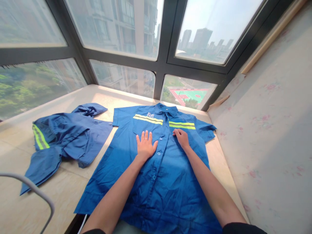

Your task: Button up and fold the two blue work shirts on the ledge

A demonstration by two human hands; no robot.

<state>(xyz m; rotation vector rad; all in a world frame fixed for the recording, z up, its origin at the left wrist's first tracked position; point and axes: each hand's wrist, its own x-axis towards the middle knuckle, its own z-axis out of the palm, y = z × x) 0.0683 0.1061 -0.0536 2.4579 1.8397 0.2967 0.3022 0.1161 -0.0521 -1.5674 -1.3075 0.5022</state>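
Note:
A blue short-sleeved work shirt (156,191) lies spread front side up, with its collar toward the window. Yellow and grey reflective strips (181,125) cross its chest, and buttons run down the middle. My left hand (146,145) rests flat on the left chest, beside the button placket, fingers spread and a ring on one. On the other side of the placket, my right hand (182,137) has its fingers curled in a pinch at the shirt's chest below the strip. Its fingertips seem to hold a bit of the cloth.
A second blue garment (75,133) with a reflective strip lies crumpled to the left on the pale ledge (102,94). A grey curved tube (36,188) juts in at lower left, near a white cable (83,224). Windows stand behind; a flowered wall (265,130) borders the right.

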